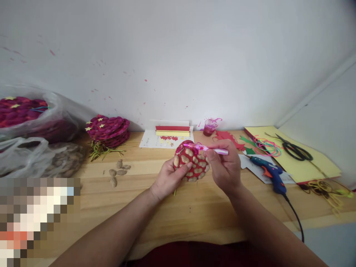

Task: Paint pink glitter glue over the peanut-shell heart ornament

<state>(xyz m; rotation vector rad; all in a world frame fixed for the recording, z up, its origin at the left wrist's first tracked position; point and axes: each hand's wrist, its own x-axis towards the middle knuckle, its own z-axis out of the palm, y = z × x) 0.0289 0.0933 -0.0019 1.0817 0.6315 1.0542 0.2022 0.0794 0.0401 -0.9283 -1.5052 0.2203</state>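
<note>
One round red disc studded with tan peanuts (194,170), raised above the pale wooden desk (189,220), is clasped at its edge by the curled left hand (170,178), while the right hand (226,167) pinches a slim white-and-pink brush-like stick (202,148), best stroked lightly between shells.

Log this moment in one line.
left hand: holding peanut-covered red disc | right hand: brush at disc | nearby: glue gun, scissors, loose peanuts

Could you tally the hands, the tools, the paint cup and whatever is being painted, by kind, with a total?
Hands: 2 (left hand, right hand)
Peanut-covered disc in hand: 1
Brush: 1
Paint cup: 1
Glue gun: 1
Scissors: 1
Total: 7
</note>
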